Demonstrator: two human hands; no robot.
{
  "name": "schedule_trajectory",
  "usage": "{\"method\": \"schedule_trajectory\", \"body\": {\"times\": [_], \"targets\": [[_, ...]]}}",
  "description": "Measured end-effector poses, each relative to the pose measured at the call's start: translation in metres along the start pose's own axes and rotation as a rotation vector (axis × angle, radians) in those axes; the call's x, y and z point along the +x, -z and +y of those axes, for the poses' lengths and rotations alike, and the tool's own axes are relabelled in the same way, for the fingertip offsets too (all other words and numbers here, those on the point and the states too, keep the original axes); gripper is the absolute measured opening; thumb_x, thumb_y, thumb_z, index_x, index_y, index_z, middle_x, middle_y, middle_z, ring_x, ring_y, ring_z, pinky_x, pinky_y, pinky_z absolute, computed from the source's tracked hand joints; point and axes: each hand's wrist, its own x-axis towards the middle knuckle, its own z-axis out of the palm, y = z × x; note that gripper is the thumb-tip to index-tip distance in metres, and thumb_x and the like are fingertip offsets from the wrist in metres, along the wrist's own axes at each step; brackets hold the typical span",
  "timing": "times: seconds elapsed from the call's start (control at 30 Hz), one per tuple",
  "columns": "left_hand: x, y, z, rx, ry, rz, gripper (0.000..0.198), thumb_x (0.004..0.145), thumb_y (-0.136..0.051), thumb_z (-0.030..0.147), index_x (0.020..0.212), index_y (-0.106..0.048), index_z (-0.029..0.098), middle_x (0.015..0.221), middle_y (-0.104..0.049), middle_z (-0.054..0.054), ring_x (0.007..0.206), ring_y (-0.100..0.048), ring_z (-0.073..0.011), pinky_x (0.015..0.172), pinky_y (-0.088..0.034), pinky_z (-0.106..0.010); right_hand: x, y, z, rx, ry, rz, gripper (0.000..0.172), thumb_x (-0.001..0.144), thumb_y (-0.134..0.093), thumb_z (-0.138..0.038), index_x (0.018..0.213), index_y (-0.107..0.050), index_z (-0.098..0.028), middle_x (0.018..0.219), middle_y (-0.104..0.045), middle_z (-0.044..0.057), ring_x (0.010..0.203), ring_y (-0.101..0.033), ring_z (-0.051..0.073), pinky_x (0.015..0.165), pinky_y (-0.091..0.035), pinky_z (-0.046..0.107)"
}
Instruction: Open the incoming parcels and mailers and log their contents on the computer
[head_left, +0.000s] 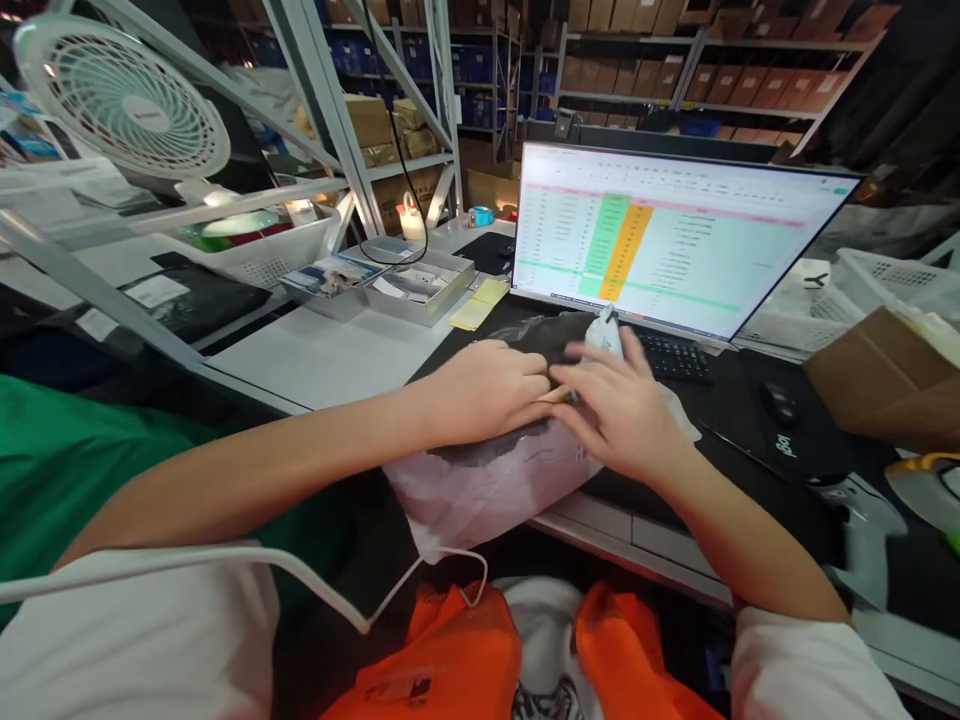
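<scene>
My left hand (pixel 495 392) is closed in a fist over the plastic bag (pixel 510 490); whatever its fingers hold is hidden. To its right is my right hand (pixel 622 405), its fingers spread and slightly blurred, with thumb and index apart. A small, dark-tipped thing (pixel 570 396) shows between the two hands, too unclear to name. The whitish, see-through bag lies over the desk's front edge and hangs down from it. Just beyond my right fingers stands a white packet-like thing (pixel 604 332) with a dark tip.
Behind my hands a monitor (pixel 675 240) shows a spreadsheet, with a keyboard (pixel 675 358) below it. On the right are a mouse (pixel 780 402), a cardboard box (pixel 892 380) and a grey scanner-like device (pixel 862 530). Leftward lie yellow notes (pixel 480 304), an open box (pixel 420 290) and a fan (pixel 124 100).
</scene>
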Motion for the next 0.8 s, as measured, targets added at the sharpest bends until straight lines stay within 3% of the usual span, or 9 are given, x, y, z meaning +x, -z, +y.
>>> {"method": "schedule_trajectory", "body": {"times": [0.1,0.27,0.4,0.47,0.57,0.63,0.73,0.8], "targets": [[-0.014,0.003,-0.001,-0.114,0.152,-0.068,0.034,0.103,-0.049,0.038,0.082,-0.067,0.018,0.085,-0.067,-0.005,0.073,-0.061,-0.0179,0.064,-0.038,-0.031,0.000,-0.004,0.001,-0.016,0.021,-0.079,0.020,0.108,-0.052,-0.025,0.098,-0.068,-0.019,0.083,-0.068,0.004,0.081,-0.064,0.020,0.110,-0.045,0.044],[-0.034,-0.003,-0.009,-0.303,0.328,-0.004,0.024,0.100,-0.050,0.029,0.082,-0.061,0.018,0.084,-0.065,-0.004,0.077,-0.059,-0.0177,0.068,-0.039,-0.029,-0.013,-0.015,0.008,0.016,-0.077,-0.017,0.020,0.107,-0.052,-0.024,0.094,-0.067,-0.019,0.088,-0.069,0.006,0.084,-0.062,0.020,0.110,-0.043,0.044],[-0.025,-0.006,-0.010,-0.300,0.375,0.106,0.027,0.097,-0.056,0.035,0.076,-0.058,0.018,0.078,-0.063,-0.003,0.070,-0.055,-0.0167,0.066,-0.036,-0.029,0.002,-0.018,0.007,0.029,-0.155,-0.020,0.025,0.106,-0.055,-0.030,0.087,-0.066,-0.020,0.083,-0.068,0.003,0.080,-0.061,0.020,0.111,-0.039,0.044],[-0.021,-0.005,-0.011,-0.317,0.395,0.106,0.032,0.095,-0.060,0.041,0.074,-0.058,0.018,0.075,-0.062,-0.002,0.068,-0.054,-0.0165,0.064,-0.035,-0.029,0.010,-0.020,0.002,0.014,-0.183,-0.009,0.029,0.106,-0.055,-0.031,0.081,-0.065,-0.021,0.078,-0.066,0.001,0.076,-0.061,0.019,0.113,-0.037,0.044],[-0.022,-0.006,-0.010,-0.364,0.387,0.036,0.034,0.096,-0.057,0.046,0.075,-0.061,0.019,0.076,-0.064,-0.002,0.069,-0.056,-0.0171,0.065,-0.037,-0.029,0.005,-0.021,-0.002,-0.010,-0.192,-0.001,0.034,0.109,-0.049,-0.033,0.083,-0.068,-0.021,0.087,-0.071,0.004,0.091,-0.065,0.021,0.117,-0.032,0.046],[-0.029,-0.007,-0.010,-0.369,0.376,0.008,0.037,0.100,-0.049,0.045,0.077,-0.062,0.020,0.077,-0.065,-0.003,0.072,-0.059,-0.0180,0.067,-0.040,-0.030,-0.015,-0.018,0.008,-0.042,-0.231,-0.002,0.031,0.109,-0.045,-0.035,0.105,-0.072,-0.020,0.115,-0.072,0.010,0.117,-0.061,0.026,0.121,-0.027,0.049],[-0.044,-0.009,-0.019,-0.323,0.394,0.026,0.036,0.102,-0.042,0.041,0.079,-0.062,0.021,0.083,-0.067,-0.004,0.077,-0.062,-0.0198,0.071,-0.043,-0.031,-0.073,0.000,0.053,-0.222,-0.533,-0.081,0.040,0.107,-0.043,-0.034,0.136,-0.062,-0.014,0.144,-0.058,0.017,0.137,-0.048,0.030,0.122,-0.026,0.050],[-0.051,-0.011,-0.029,-0.267,0.420,0.047,0.032,0.101,-0.042,0.038,0.082,-0.062,0.021,0.085,-0.067,-0.005,0.078,-0.062,-0.0206,0.072,-0.043,-0.032,-0.124,0.018,0.090,-0.388,-0.916,-0.308,0.040,0.106,-0.039,-0.026,0.133,-0.064,-0.010,0.137,-0.062,0.020,0.132,-0.052,0.030,0.115,-0.036,0.044]]}}
